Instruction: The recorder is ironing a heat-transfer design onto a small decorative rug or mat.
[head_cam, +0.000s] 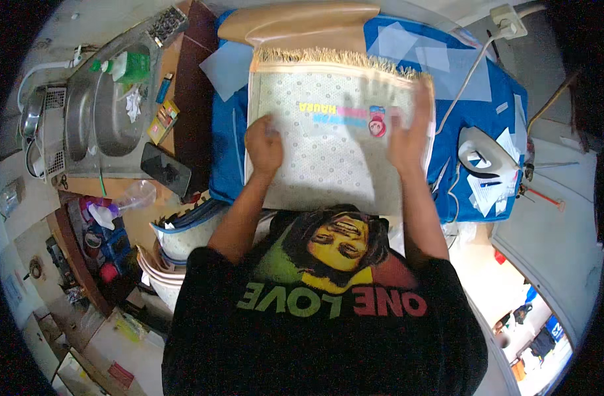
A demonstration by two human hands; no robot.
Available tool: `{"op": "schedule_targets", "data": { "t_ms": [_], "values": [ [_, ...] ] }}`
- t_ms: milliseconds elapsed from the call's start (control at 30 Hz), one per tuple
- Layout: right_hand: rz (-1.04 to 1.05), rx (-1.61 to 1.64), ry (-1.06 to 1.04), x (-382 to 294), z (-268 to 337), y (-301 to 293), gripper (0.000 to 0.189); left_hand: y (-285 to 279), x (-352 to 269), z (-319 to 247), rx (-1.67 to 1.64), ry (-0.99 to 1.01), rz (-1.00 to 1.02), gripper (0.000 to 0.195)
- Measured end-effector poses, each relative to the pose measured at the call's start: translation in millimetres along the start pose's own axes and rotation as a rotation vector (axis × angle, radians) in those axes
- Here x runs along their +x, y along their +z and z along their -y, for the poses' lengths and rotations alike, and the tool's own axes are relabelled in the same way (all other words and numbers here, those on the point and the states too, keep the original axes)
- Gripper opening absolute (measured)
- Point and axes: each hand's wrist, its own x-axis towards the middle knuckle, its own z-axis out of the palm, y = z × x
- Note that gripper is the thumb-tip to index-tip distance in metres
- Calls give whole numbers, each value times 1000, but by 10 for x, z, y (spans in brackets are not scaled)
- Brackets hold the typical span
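A fringed mat [326,163] lies before me on a blue-covered table, its pale dotted backing facing up. Gold fringe [321,57] runs along the far edge. A small cartoon figure [377,121] and coloured lettering are printed on the backing. My left hand [264,146] is at the mat's left edge with its fingers curled; whether it grips the cloth is hidden. Over the right side of the mat is my right hand [410,131], blurred, its fingers stretched towards the fringe and its thumb apart. It casts a shadow on the mat.
A clothes iron [487,153] stands on papers at the right, its white cord [462,94] rising to a socket. Translucent sheets [453,74] and a brown sheet [311,24] lie at the back. Leftward are a phone [166,169], a steel sink [81,119] and rolled mats [183,237].
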Motion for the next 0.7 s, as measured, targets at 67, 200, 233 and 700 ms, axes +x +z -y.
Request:
{"op": "schedule_targets", "data": {
  "t_ms": [67, 200, 233, 700],
  "values": [
    [-167, 8, -61, 411, 78, -825, 60, -363, 515, -456, -357, -81, -88, 44],
    [-395, -436, -23, 359, -245, -1595, 51, -2007, 1500, -1608, 982, 436, -536, 37],
    [-393, -425, -25, 365, -235, -1579, 50, -2059, 1522, -1857, 974, 434, -538, 37],
    [-597, -442, -123, 1001, -280, -1756, 43, -1992, 1714, -1718, 621, 527, -757, 36]
  ]
}}
